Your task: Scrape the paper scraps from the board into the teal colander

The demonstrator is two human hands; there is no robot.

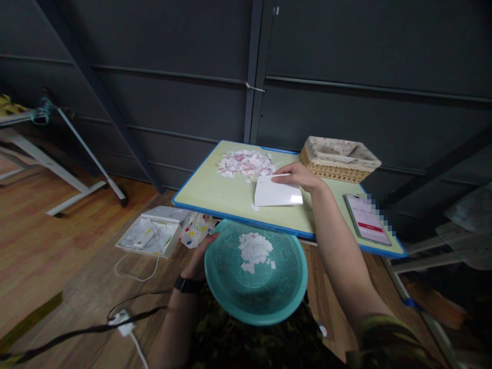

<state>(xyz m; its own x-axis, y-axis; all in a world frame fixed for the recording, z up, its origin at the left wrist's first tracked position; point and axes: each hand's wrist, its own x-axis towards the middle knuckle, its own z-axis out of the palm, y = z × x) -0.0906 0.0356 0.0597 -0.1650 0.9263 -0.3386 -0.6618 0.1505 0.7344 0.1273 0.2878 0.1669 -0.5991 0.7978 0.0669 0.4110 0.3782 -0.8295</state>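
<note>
A white card or stiff sheet (277, 192) is gripped along its upper edge by my right hand (298, 177), with its lower edge at the tabletop. Beyond it spreads a pile of small torn paper scraps (244, 163), white and pinkish. My left hand (203, 253) grips the left rim of a round teal plastic colander (284, 300), its fingers partly hidden by the rim. The colander sits below the table's front edge, over my lap. White paper scraps (255, 249) lie heaped in its middle.
The low table (215, 192) has a blue edge. A cloth-lined wicker basket (334, 169) and a phone (367, 218) stand on its right. On the floor at left are an open white box (149, 236), a spotted bag (197, 228), cables and a power plug (122, 322).
</note>
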